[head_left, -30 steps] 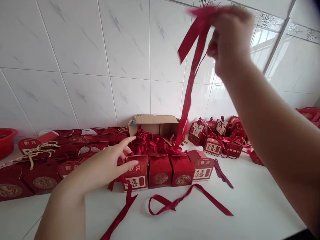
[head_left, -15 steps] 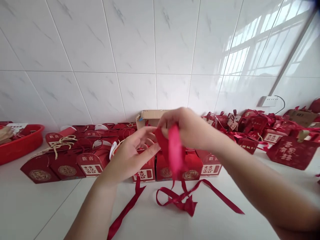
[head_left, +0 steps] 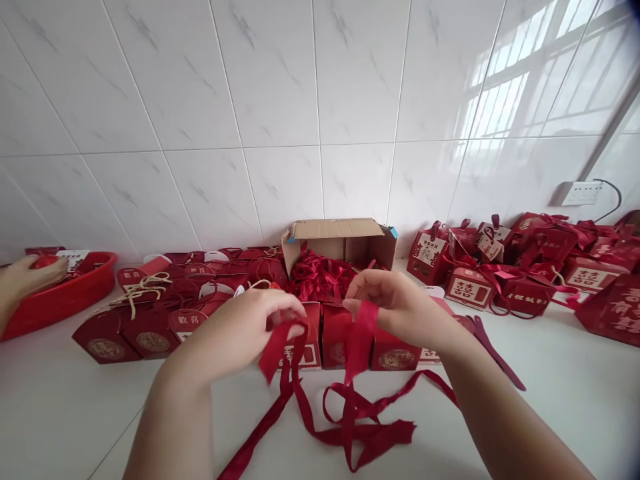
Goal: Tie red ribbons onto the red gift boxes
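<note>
White counter (head_left: 560, 413) runs along a white marble-look tiled wall (head_left: 260, 87), with window glare on the tiles at upper right.

- Far left: another person's hand (head_left: 27, 277) is over a red basin (head_left: 65, 300), curled on something small and red. Can't tell what it is.
- Left of centre: flat red boxes (head_left: 145, 330) lie in overlapping rows back to the wall, with a length of twine (head_left: 137, 287) on top.
- Centre, far: an open cardboard box (head_left: 340, 237) stands against the wall with a heap of ribbons (head_left: 320, 275) spilling out of it. Just in front is a short row of upright red boxes (head_left: 334, 333).
- Centre, near: the left hand (head_left: 240, 333) has thumb and fingertips pinching one end of the red ribbon (head_left: 350, 430). The right hand (head_left: 403, 310) pinches the other end the same way, other fingers loosely curled. The ends hang from the hands above the counter, and the slack lies looped on the counter between the forearms, in front of the upright boxes.
- A separate ribbon strip (head_left: 250, 448) lies at near left of it.
- Right: ribbon-tied boxes (head_left: 473, 288) are clustered along the wall to the frame edge.
- Far right: a wall socket (head_left: 577, 193) with a cable.
</note>
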A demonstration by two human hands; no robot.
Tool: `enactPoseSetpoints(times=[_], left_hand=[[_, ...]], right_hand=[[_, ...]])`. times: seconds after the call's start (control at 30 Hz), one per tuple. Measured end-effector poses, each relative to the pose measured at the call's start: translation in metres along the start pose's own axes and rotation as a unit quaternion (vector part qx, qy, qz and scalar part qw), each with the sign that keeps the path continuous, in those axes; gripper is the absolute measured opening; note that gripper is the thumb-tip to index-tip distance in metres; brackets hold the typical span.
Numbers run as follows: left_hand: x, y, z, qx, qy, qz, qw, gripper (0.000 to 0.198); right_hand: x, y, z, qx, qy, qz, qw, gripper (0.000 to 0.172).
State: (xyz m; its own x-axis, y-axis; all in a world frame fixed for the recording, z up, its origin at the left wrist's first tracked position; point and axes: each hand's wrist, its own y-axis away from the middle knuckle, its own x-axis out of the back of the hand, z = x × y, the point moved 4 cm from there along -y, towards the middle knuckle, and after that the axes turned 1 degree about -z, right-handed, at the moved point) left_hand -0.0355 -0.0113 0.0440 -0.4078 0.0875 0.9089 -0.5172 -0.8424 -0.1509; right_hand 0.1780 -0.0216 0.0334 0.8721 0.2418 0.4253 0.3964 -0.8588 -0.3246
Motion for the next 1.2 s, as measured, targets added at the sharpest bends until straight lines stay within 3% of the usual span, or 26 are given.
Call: enactPoseSetpoints(times=[0.1, 0.17, 0.27, 0.37, 0.43, 0.57, 0.73, 0.97, 1.07, 1.2], left_hand=[[-0.004, 0.009, -0.015, 0.021, -0.051, -0.047, 0.997, 0.055], [-0.008, 0.007, -0.008, 0.009, -0.049, -0.029, 0.998, 0.066], [-0.014, -0.006, 0.017, -0.015, 0.017, 0.05, 0.999, 0.058], [-0.024, -0.023, 0.036, -0.049, 0.142, 0.047, 0.988, 0.032], [-0.026, -0.031, 0.037, -0.053, 0.199, 0.041, 0.978, 0.021], [-0.021, -0.036, 0.027, -0.029, 0.22, 0.075, 0.972, 0.022], [-0.022, -0.033, 0.023, 0.012, 0.196, 0.105, 0.975, 0.025], [-0.034, -0.039, 0.027, -0.006, 0.214, 0.08, 0.973, 0.047], [-0.037, -0.041, 0.028, -0.015, 0.222, 0.082, 0.971, 0.055], [-0.043, -0.043, 0.03, -0.015, 0.256, 0.035, 0.966, 0.053]], right_hand=[[0.0, 0.004, 0.012, -0.054, -0.039, -0.024, 0.998, 0.028], [-0.006, 0.005, 0.021, -0.103, -0.042, -0.038, 0.993, 0.039], [-0.025, 0.004, 0.03, -0.16, -0.058, -0.087, 0.981, 0.045], [-0.039, 0.001, 0.032, -0.169, -0.074, -0.104, 0.977, 0.049], [-0.042, 0.001, 0.032, -0.168, -0.075, -0.11, 0.977, 0.049], [-0.04, 0.002, 0.031, -0.131, -0.053, -0.143, 0.98, 0.051], [-0.027, 0.001, 0.028, -0.087, -0.037, -0.058, 0.994, 0.037], [-0.021, 0.003, 0.032, -0.099, -0.137, -0.061, 0.984, 0.048], [-0.021, 0.005, 0.038, -0.102, -0.169, -0.061, 0.978, 0.045], [-0.023, 0.013, 0.05, -0.112, -0.24, -0.038, 0.963, 0.039]])
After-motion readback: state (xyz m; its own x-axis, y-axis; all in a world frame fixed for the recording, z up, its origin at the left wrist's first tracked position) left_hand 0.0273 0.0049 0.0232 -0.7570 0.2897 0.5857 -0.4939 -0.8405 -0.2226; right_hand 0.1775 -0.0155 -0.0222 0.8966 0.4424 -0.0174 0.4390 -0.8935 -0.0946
